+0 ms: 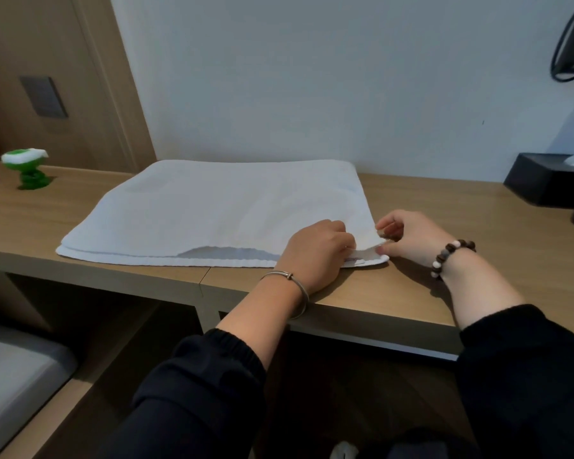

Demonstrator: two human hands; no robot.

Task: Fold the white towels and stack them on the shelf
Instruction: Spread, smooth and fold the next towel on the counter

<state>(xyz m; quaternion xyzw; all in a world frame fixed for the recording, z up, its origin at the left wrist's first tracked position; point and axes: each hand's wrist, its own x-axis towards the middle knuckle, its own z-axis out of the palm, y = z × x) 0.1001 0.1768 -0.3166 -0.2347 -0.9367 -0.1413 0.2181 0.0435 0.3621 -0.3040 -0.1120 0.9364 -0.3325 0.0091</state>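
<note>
A white towel (219, 210) lies folded in layers on the wooden counter (421, 283), its near edge along the counter's front. Both hands are at its near right corner. My left hand (315, 256) has its fingers curled round the upper layer at that corner, which is lifted a little off the layer below. My right hand (408, 235) pinches the same corner tip between thumb and fingers from the right side. Under the counter are open wooden shelf compartments (120, 329).
A green and white figure (27, 170) stands at the counter's far left. A black box (544, 178) sits at the far right against the wall. A grey cushion (17, 369) lies low on the left. A dark wall panel (43, 97) is on the wooden wall.
</note>
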